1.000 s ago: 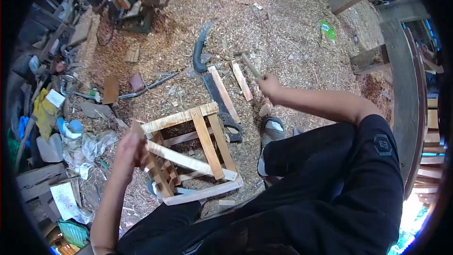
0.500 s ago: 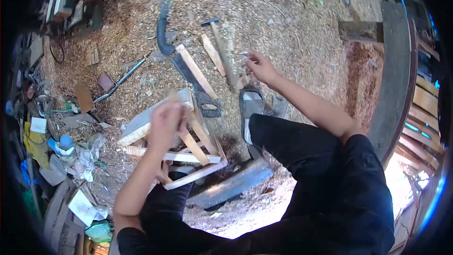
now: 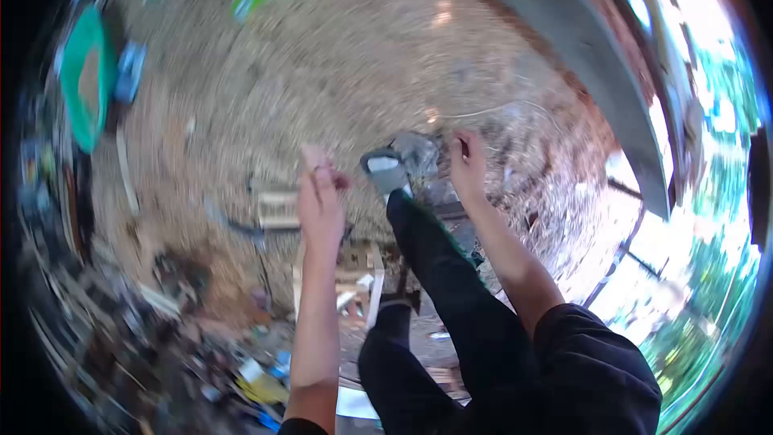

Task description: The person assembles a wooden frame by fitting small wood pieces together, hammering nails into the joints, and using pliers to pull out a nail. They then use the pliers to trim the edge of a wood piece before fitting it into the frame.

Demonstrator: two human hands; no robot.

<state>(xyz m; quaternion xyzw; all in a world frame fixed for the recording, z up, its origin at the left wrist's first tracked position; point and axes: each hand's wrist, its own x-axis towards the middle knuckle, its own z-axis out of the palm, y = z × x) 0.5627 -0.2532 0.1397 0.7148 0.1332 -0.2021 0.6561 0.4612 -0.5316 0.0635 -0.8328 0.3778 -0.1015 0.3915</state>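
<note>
Now, floor [image 3: 266, 89]: sawdust all over and smeared by blur. Your head has swung hard in the last half second, so the whole yard looks turned round and the clutter sits at lower left.
Leg [image 3: 451, 290]: your black-trousered leg stretches up the middle, with the shoe [image 3: 385, 171] at its far end.
Frame [image 3: 354, 274]: the slatted wooden frame lies on the floor just left of your leg. It is below your left hand and partly behind that forearm.
Change: a second ago your left hand steadied the frame's corner and your right hand held a hammer. Half a second ago the hammer lay on the floor, and now you cannot find it in view. Judging by that, the hammering on the frame has paused.
Left hand [image 3: 320, 201]: raised above the frame and clamped on a wooden piece [image 3: 311, 153], whose pale end pokes out over your fingers. Blur hides whether that piece belongs to the frame.
Right hand [image 3: 467, 163]: up just right of the shoe with the fingers curled. You cannot tell whether anything is in it.
Spacing: your hands are apart, with the shoe between them.
</note>
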